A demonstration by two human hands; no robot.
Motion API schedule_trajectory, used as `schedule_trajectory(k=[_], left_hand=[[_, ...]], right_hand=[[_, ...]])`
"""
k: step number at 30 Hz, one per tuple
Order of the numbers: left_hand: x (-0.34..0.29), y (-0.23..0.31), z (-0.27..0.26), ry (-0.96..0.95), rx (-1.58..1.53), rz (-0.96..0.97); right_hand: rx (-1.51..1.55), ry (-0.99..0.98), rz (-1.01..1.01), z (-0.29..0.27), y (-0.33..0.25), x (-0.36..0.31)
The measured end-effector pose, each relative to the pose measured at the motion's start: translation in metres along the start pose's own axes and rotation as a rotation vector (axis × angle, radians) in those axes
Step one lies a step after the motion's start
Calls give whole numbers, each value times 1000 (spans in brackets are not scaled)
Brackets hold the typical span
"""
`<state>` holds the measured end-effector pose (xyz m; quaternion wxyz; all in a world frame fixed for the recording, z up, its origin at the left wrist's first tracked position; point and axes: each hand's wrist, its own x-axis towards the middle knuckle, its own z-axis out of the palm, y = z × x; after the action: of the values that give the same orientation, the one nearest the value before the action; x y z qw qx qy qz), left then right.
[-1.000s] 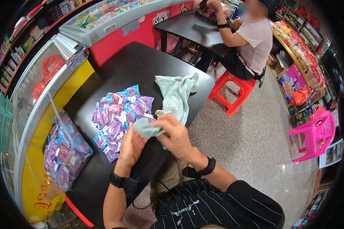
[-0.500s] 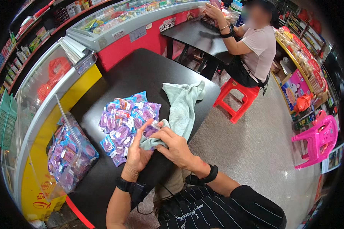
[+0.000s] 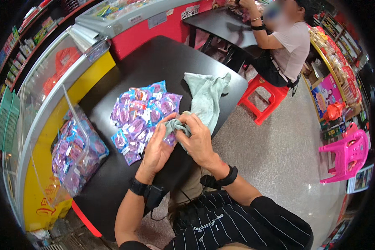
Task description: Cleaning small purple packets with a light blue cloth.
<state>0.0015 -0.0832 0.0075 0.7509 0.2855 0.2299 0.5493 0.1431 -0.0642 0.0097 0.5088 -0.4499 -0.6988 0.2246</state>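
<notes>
A pale green cloth [image 3: 205,100] lies partly spread across the dark table, and its near end is bunched between my hands. My left hand [image 3: 157,146] is cupped around one side of the bunched end. From the other side my right hand [image 3: 197,139] pinches and grips the same folds. Whether anything is wrapped inside them I cannot tell. Just beyond my left hand is a loose pile of small purple and blue packets [image 3: 139,112]. More such packets fill a clear plastic bag [image 3: 81,154] at the table's left side.
The black table [image 3: 154,56] stands against a yellow-sided glass-topped freezer [image 3: 91,79]. Ahead, a person [image 3: 285,50] sits on a red stool [image 3: 260,100] at another table. A pink plastic chair [image 3: 346,154] stands on the floor at right.
The whole view has shifted, so the table and packets sit higher in the picture. My fingers have shifted on the bunched cloth, which is still between both hands.
</notes>
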Motion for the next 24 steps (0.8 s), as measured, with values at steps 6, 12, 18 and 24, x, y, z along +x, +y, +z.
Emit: schedule_trajectory(k=[6,12,18,24], left_hand=[[6,2,1,11,51,5],[-3,-10,-4,118,47,-44],[2,1,1,-44,36,50],[-15,70,22,86,-10,273]], right_hand=[[-79,-219,-119,-1,-9,-9],[-108,-14,-33,-3,-2,8],[-104,86,95,-20,42,23],[-196,65,65,-18,38,21]])
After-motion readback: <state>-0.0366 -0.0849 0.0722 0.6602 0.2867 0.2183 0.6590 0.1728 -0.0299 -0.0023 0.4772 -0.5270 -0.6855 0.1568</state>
